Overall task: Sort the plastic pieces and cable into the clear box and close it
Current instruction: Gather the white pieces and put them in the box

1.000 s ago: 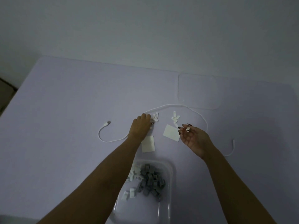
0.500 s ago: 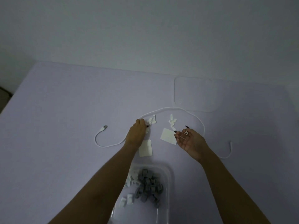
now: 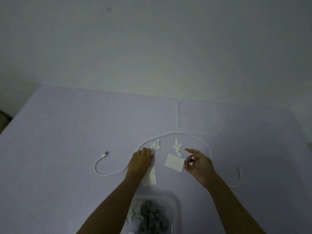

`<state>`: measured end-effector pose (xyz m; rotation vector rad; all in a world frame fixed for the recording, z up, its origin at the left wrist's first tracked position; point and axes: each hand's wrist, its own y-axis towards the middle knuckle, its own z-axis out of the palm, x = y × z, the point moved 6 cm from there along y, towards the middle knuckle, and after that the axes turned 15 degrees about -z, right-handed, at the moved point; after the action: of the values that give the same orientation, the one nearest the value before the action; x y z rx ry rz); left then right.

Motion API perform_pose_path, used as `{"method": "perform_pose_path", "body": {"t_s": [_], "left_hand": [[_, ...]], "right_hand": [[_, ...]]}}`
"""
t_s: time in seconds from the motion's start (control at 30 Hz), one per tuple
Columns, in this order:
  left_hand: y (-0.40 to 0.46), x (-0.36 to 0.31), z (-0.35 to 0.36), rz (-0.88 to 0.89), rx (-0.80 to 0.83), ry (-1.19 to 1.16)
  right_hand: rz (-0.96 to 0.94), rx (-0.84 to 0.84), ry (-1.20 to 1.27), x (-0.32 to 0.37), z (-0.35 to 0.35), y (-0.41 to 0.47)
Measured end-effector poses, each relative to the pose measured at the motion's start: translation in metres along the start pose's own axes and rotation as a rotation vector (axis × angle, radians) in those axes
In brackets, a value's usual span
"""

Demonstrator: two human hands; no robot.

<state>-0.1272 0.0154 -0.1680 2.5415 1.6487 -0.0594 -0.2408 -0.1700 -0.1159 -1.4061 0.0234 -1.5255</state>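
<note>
The clear box (image 3: 173,206) sits at the near edge with several grey and white plastic pieces inside. A white cable (image 3: 170,133) arcs across the table, one plug at the left (image 3: 105,154), the other end at the right (image 3: 239,171). Two clusters of small white pieces (image 3: 155,146) (image 3: 177,147) lie under the arc. My left hand (image 3: 141,159) rests palm down, fingers curled beside the left cluster; what it grips is hidden. My right hand (image 3: 195,162) holds a small white piece (image 3: 191,163) in its fingers, index finger extended toward the right cluster.
Two white cards lie on the lilac table: one (image 3: 174,162) between my hands, one (image 3: 149,178) partly under my left wrist. The clear lid (image 3: 199,118) lies flat at the far right, near the wall. The table's left edge drops off at the far left.
The view tilted up, so everything sits lower in frame. My right hand curled its fingers round the white piece and stretched its index finger out. My left hand stayed beside the left cluster.
</note>
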Motion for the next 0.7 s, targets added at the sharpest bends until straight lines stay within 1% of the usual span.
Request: {"method": "perform_pose_path", "body": {"t_s": [0.07, 0.13, 0.17, 0.2, 0.27, 0.3, 0.33, 0.4, 0.47, 0.57, 0.7], "left_hand": [[0.015, -0.003, -0.003, 0.011, -0.014, 0.002], [0.014, -0.006, -0.008, 0.0, -0.033, -0.001], [0.011, -0.007, -0.011, -0.02, -0.017, -0.005], [0.01, -0.01, -0.009, -0.005, 0.001, -0.014], [0.008, -0.014, -0.01, -0.006, 0.067, -0.034], [0.009, -0.013, -0.011, -0.012, 0.08, -0.023], [0.012, -0.013, -0.011, -0.013, 0.084, -0.01], [0.019, -0.012, -0.011, -0.021, 0.059, -0.004], [0.018, -0.013, -0.014, -0.051, 0.094, -0.006], [0.016, -0.014, -0.017, -0.091, 0.093, -0.017], [0.011, -0.014, -0.02, -0.141, 0.138, -0.078]], "right_hand": [[-0.043, -0.026, -0.061, 0.009, 0.003, 0.007], [-0.073, -0.041, -0.196, 0.008, -0.002, 0.015], [-0.098, -0.054, -0.313, 0.005, -0.005, 0.019], [-0.154, -0.055, -0.501, 0.004, -0.008, 0.022], [-0.364, -0.002, -0.981, 0.008, -0.006, 0.027], [-0.477, 0.037, -1.153, 0.01, 0.001, 0.029], [-0.549, 0.067, -1.264, 0.01, 0.006, 0.031], [-0.644, 0.094, -1.402, 0.007, 0.014, 0.036], [-0.693, 0.094, -1.513, 0.003, 0.016, 0.044], [-0.7, 0.15, -1.691, -0.008, 0.013, 0.052], [-0.727, 0.211, -1.779, -0.016, 0.015, 0.054]]}}
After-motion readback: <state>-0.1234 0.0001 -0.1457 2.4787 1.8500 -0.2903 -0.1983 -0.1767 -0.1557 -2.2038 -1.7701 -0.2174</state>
